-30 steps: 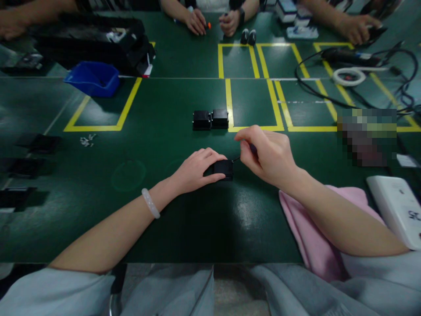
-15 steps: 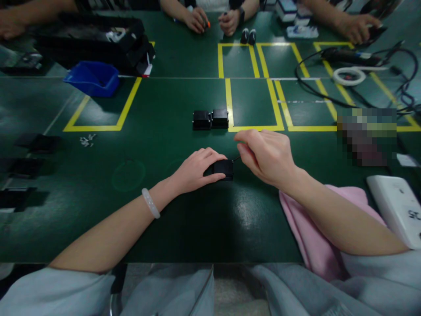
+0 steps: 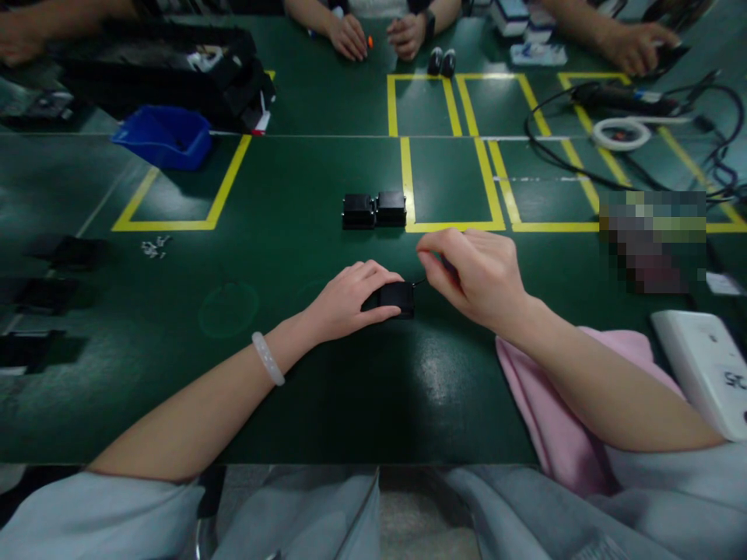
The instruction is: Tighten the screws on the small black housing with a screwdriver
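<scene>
My left hand (image 3: 348,299) lies on the green table (image 3: 327,389) with its fingers wrapped round a small black box (image 3: 398,299), holding it down. My right hand (image 3: 472,274) hovers just right of the box, fingers pinched on a thin dark tool (image 3: 447,265) whose tip touches the box's right edge. Two more black boxes (image 3: 373,210) sit side by side a little farther away, beside a yellow taped square.
A pink cloth (image 3: 542,397) lies under my right forearm and a white device (image 3: 706,365) at the right edge. A blue bin (image 3: 163,137) and black cases stand far left; cables (image 3: 618,132) far right. Other people's hands work along the far edge.
My right hand has shifted slightly, its pinch on the tool turning a little. The left hand and the box stay put.
</scene>
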The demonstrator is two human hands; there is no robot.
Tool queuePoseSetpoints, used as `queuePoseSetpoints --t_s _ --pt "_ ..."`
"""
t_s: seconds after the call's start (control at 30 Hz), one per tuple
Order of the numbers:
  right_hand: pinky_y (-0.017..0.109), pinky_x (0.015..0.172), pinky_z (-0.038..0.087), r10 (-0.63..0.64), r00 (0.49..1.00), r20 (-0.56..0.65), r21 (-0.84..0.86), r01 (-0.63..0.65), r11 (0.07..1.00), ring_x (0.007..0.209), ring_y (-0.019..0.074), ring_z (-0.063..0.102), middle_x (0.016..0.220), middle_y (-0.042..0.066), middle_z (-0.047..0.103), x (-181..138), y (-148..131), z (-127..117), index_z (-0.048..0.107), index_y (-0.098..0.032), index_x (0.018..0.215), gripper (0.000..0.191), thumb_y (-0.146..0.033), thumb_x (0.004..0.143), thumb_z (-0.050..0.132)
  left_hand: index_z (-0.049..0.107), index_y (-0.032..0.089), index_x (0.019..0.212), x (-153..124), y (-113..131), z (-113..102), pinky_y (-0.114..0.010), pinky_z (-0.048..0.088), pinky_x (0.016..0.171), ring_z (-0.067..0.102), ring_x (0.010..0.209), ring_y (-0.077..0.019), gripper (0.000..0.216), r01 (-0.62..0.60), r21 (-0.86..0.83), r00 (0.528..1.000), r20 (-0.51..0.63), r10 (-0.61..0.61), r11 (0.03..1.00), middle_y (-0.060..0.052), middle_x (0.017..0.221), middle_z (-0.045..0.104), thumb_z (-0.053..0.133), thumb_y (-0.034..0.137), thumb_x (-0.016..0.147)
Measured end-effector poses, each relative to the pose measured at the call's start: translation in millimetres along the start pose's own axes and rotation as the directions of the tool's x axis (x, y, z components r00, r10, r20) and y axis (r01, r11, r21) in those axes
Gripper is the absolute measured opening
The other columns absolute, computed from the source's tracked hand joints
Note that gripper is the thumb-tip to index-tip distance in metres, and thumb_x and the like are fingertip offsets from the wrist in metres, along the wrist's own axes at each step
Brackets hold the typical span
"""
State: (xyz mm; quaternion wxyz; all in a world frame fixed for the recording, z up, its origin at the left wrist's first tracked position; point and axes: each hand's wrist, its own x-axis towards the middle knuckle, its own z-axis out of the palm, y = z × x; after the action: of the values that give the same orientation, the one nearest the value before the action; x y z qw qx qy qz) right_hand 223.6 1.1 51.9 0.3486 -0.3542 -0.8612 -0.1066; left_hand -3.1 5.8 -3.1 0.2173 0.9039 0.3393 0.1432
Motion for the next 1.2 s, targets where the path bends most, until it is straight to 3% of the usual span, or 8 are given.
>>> queuePoseSetpoints --t_s 0.13,0.33,0.47,0.67,0.87,1.03,1.2 --pt "0.024 0.06 0.042 -0.001 0.999 -0.033 0.051 0.003 0.999 0.06 0.011 0.06 0.066 -0.001 0.064 0.3 1.1 1.0 0.059 -0.015 0.099 0.02 -0.015 0.093 0.04 0.052 0.02 0.129 -0.1 0.8 -0.9 -0.039 0.04 0.096 0.052 0.11 -0.0247 0.047 0.008 -0.009 1.0 0.008 -0.008 1.0 -0.009 0.12 0.058 0.047 0.055 0.098" --pt "0.025 0.056 0.039 -0.012 1.0 0.009 0.036 0.012 0.999 0.053 0.0101 0.055 0.061 -0.002 0.06 0.6 0.6 -0.8 0.06 -0.016 0.087 0.02 -0.028 0.096 0.047 0.051 0.02 0.13 -0.3 0.9 -1.2 -0.039 0.04 0.097 0.052 0.11 -0.0247 0.047 0.002 -0.01 1.0 0.004 -0.002 1.0 -0.009 0.12 0.058 0.047 0.054 0.098" --pt "0.023 0.058 0.042 0.021 0.999 -0.036 0.068 -0.019 0.998 0.055 0.0092 0.056 0.067 -0.002 0.064 0.3 0.5 0.6 0.06 -0.013 0.1 0.018 -0.015 0.093 0.043 0.053 0.02 0.129 0.0 1.1 -1.5 -0.038 0.04 0.095 0.052 0.111 -0.0244 0.046 0.007 -0.019 1.0 0.012 -0.006 1.0 -0.008 0.12 0.058 0.048 0.053 0.098" --pt "0.023 0.055 0.04 -0.013 1.0 -0.019 0.077 0.014 0.997 0.053 0.0095 0.055 0.062 -0.002 0.06 1.0 1.2 -0.2 0.06 -0.015 0.089 0.022 -0.032 0.097 0.047 0.051 0.019 0.131 -0.3 0.1 -0.3 -0.039 0.04 0.096 0.052 0.11 -0.0244 0.048 -0.003 -0.002 1.0 0.0 0.003 1.0 -0.008 0.12 0.057 0.048 0.054 0.098" --pt "0.024 0.059 0.043 0.014 1.0 -0.022 0.09 -0.012 0.996 0.06 0.0109 0.061 0.068 -0.001 0.065 -0.5 1.4 1.7 0.059 -0.015 0.098 0.017 -0.021 0.096 0.043 0.052 0.019 0.129 0.2 0.9 -1.0 -0.039 0.04 0.095 0.052 0.109 -0.0247 0.047 0.006 -0.007 1.0 0.011 -0.006 1.0 -0.009 0.12 0.058 0.047 0.054 0.098" --pt "0.024 0.058 0.041 0.022 1.0 0.007 0.111 -0.022 0.994 0.057 0.0096 0.058 0.065 -0.002 0.063 -1.1 1.6 1.9 0.059 -0.018 0.089 0.021 -0.031 0.097 0.045 0.051 0.02 0.13 -0.2 0.7 -0.9 -0.039 0.04 0.097 0.052 0.111 -0.0247 0.048 0.001 -0.008 1.0 0.004 -0.001 1.0 -0.008 0.12 0.058 0.047 0.054 0.098" --pt "0.024 0.056 0.042 0.023 0.999 -0.043 0.078 -0.02 0.997 0.056 0.0097 0.057 0.067 -0.002 0.063 -0.1 1.1 2.3 0.059 -0.015 0.101 0.019 -0.019 0.095 0.042 0.052 0.019 0.129 -0.4 0.9 -1.4 -0.039 0.04 0.096 0.052 0.11 -0.0248 0.047 0.012 -0.012 1.0 0.012 -0.012 1.0 -0.009 0.12 0.058 0.047 0.054 0.098"
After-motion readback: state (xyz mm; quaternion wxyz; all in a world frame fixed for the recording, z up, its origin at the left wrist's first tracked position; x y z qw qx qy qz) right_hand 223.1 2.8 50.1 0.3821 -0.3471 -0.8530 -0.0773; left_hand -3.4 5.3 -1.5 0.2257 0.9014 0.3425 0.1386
